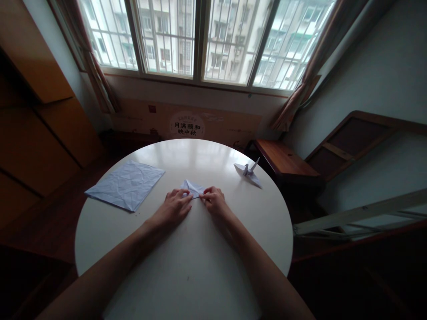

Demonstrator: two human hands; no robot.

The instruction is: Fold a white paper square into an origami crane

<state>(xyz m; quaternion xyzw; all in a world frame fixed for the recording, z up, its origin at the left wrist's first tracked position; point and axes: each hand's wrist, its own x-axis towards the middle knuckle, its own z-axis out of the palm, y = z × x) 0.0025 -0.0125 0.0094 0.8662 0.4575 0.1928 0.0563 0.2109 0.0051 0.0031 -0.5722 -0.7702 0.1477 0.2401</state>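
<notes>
A small folded piece of white paper [193,188] lies on the round white table, between my two hands. My left hand [176,202] rests over its left side, fingers bent and pressed onto the paper. At the right edge, my right hand [213,199] pinches the paper between thumb and curled fingers. Parts of the paper are hidden beneath the fingers. To the right stands a finished paper crane [248,172] with its wings spread. Off to the left lies a creased sheet of paper [128,184], its corner reaching the table's edge.
The round table [187,266] has a curved edge all round. Beyond it are a printed cardboard panel [220,120] under the barred window [200,40], a wooden bench [287,158] at the right, and wooden cabinets [50,129] at the left.
</notes>
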